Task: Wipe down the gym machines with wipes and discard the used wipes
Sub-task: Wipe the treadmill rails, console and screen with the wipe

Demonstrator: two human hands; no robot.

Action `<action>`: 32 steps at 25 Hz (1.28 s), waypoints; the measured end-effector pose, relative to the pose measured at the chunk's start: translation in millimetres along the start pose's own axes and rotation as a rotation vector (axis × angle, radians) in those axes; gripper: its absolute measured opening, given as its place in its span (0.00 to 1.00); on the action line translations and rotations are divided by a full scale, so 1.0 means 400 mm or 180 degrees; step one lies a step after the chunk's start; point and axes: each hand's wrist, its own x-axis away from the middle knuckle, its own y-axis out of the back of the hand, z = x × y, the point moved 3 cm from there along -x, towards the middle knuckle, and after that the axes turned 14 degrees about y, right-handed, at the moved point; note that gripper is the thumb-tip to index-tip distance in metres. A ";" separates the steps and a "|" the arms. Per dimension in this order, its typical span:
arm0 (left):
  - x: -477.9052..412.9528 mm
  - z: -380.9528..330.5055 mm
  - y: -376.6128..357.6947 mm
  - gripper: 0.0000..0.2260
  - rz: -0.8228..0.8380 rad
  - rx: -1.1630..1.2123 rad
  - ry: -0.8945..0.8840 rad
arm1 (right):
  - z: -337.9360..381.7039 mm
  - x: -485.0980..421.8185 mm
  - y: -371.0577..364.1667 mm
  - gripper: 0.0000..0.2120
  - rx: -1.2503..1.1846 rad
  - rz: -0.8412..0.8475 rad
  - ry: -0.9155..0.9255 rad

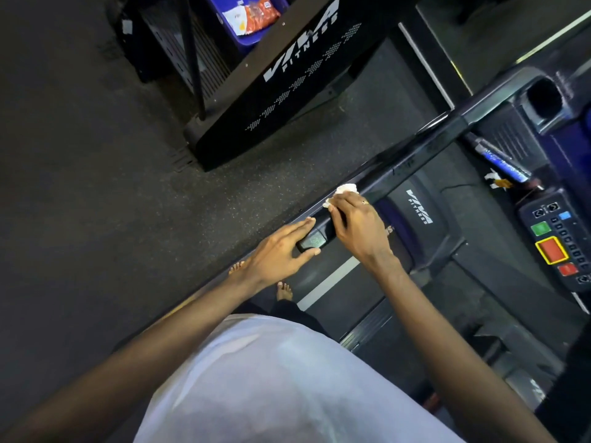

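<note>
A white garment [271, 378] filled the lower frame, with both bare forearms extending forward from it. The left hand [281, 247] lay flat, fingers straight, against the end cap of the treadmill's black handrail [415, 155]. The right hand [358, 225] was curled over the handrail just beside the left hand, gripping a crumpled white wipe [347, 189] against the bar; the wipe protruded past the fingertips. The control panel [563, 231] with green and red buttons sat to the right. A blue bin [244, 43] holding wrappers stood well apart, behind a second machine [287, 75].
</note>
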 end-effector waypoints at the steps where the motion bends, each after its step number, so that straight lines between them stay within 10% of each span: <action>1: -0.005 0.001 -0.001 0.29 0.0042 -0.0031 0.0051 | -0.009 -0.015 0.002 0.11 -0.0033 0.0039 -0.0080; 12: -0.058 -0.046 -0.004 0.29 0.0268 -0.0097 0.0237 | -0.108 0.049 0.062 0.10 -0.0775 -0.0875 -0.1192; 26: -0.114 -0.070 0.017 0.23 0.0513 0.0016 0.0470 | -0.006 0.111 -0.036 0.10 -0.0677 -0.1605 -0.0722; 32: -0.156 -0.115 0.016 0.22 0.0710 -0.0096 0.0673 | -0.098 0.072 -0.047 0.12 -0.1720 -0.2841 -0.2603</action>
